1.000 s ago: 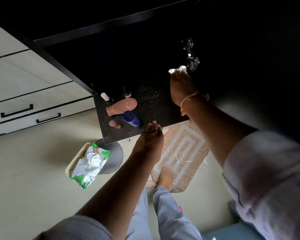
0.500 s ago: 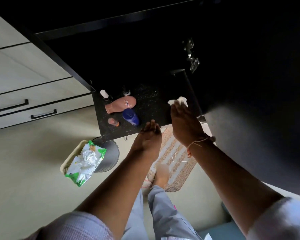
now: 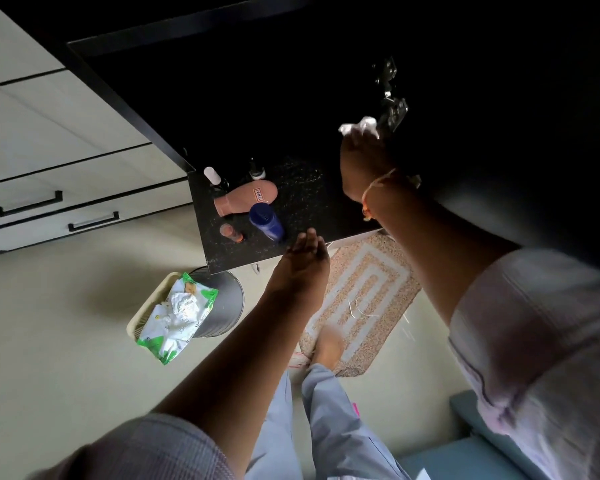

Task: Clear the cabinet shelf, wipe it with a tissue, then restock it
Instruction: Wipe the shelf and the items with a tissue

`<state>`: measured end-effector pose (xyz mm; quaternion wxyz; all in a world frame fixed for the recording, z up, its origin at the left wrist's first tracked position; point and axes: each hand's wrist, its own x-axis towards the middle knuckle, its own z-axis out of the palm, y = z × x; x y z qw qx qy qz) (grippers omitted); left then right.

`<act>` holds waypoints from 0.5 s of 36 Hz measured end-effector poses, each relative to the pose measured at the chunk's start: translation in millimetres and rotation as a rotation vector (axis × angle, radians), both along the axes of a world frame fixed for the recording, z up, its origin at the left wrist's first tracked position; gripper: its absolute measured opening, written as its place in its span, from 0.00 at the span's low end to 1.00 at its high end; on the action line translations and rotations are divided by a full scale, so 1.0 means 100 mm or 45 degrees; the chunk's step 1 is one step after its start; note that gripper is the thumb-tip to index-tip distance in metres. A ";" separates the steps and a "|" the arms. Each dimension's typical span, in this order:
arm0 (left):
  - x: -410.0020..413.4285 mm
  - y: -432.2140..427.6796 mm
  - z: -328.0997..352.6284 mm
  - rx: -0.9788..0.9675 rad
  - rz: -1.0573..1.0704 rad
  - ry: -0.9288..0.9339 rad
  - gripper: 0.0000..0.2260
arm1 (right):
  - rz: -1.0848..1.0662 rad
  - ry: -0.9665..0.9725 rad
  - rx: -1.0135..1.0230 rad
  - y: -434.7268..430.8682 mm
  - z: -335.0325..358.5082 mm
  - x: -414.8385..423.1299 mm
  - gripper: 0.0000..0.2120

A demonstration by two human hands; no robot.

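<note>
Deep in the dark cabinet (image 3: 257, 98), beside the metal hinge (image 3: 390, 98), the right hand (image 3: 364, 164) grips the crumpled white tissue (image 3: 359, 126), swept back from the front edge; wiping seems unfinished; the left hand (image 3: 300, 268), straight-fingered and empty, touches the speckled black ledge (image 3: 312, 202).

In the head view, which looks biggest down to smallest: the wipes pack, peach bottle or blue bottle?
1. wipes pack
2. peach bottle
3. blue bottle, seen nearly cap-on, so its true size is unsure.

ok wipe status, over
Right hand holds tissue in the cabinet, by the hinge. Left hand open at counter edge. Pink bottle, blue bottle on the counter, clear of the wipe.
</note>
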<state>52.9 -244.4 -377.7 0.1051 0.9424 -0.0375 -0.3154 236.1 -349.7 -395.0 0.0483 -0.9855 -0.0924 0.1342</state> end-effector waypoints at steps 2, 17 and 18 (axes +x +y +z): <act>0.02 -0.02 0.04 0.110 -0.089 0.040 0.38 | 0.126 -0.016 0.030 -0.07 0.07 -0.28 0.30; 0.02 -0.02 0.00 0.151 -0.187 0.022 0.40 | 0.491 0.016 0.273 0.29 0.17 -0.56 0.28; 0.03 -0.02 -0.01 0.164 -0.199 0.039 0.40 | 0.494 0.023 0.274 0.34 0.17 -0.43 0.27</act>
